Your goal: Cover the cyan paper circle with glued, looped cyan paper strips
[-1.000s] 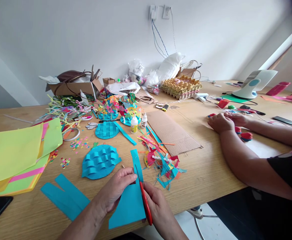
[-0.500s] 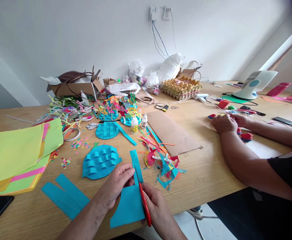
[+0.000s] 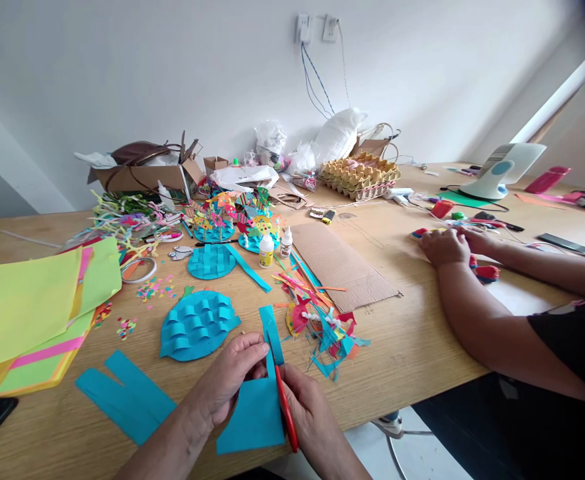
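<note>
My left hand point(image 3: 229, 377) pinches the top edge of a teal paper sheet point(image 3: 252, 413) near the table's front edge. My right hand point(image 3: 306, 410) grips red-handled scissors point(image 3: 285, 410) whose blades run up along a narrow strip point(image 3: 271, 330) partly cut from that sheet. A woven teal paper disc point(image 3: 195, 325) lies just beyond my left hand. Two cut teal strips point(image 3: 125, 395) lie to the left on the wooden table point(image 3: 412, 347).
Yellow and green paper sheets point(image 3: 27, 307) lie at the left, coloured scraps point(image 3: 322, 320) and a cardboard piece point(image 3: 339, 263) in the middle. Glue bottles point(image 3: 267, 250), paper crafts, a box and an egg tray point(image 3: 359, 173) stand behind. Another person's arms point(image 3: 477, 300) rest at the right.
The scissors have advanced up the teal sheet, lengthening the cut strip. My left hand shifted slightly with the paper. The view drifted a little.
</note>
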`<state>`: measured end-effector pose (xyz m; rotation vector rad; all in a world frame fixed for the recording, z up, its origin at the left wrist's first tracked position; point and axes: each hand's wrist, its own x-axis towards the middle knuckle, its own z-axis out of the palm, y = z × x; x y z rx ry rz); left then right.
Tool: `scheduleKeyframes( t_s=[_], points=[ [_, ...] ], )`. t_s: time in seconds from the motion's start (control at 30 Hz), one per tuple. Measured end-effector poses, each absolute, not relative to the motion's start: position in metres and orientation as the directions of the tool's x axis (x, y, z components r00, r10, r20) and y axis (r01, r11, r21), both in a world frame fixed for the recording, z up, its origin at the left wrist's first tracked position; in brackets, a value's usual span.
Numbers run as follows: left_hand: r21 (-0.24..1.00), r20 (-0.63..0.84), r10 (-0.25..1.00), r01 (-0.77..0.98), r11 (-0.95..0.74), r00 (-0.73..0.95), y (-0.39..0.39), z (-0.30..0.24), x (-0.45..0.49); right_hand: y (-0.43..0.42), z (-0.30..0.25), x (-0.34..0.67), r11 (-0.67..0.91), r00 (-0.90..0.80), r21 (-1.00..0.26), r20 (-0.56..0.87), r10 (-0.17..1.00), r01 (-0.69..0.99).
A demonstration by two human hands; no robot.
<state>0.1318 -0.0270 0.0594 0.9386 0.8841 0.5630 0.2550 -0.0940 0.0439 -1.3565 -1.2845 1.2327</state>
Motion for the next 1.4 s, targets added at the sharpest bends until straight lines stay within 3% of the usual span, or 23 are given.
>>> scheduleKeyframes(
  t_s=[0.27,1.4],
  points=[
    [0.862,-0.386,0.735,-0.065,0.502,0.557,-0.0257,0.0572,0.1313,-0.0915,0.0408,0.2551,-0.089,-0.016,-0.977,-0.094,0.995,0.192],
    [0.885,-0.391,0.712,0.027,0.465,0.583,-0.0298,0.0527,0.1308,-0.0929,0.0379,0.2557,-0.046,-0.008,-0.985,-0.048,0.999,0.166]
  ],
)
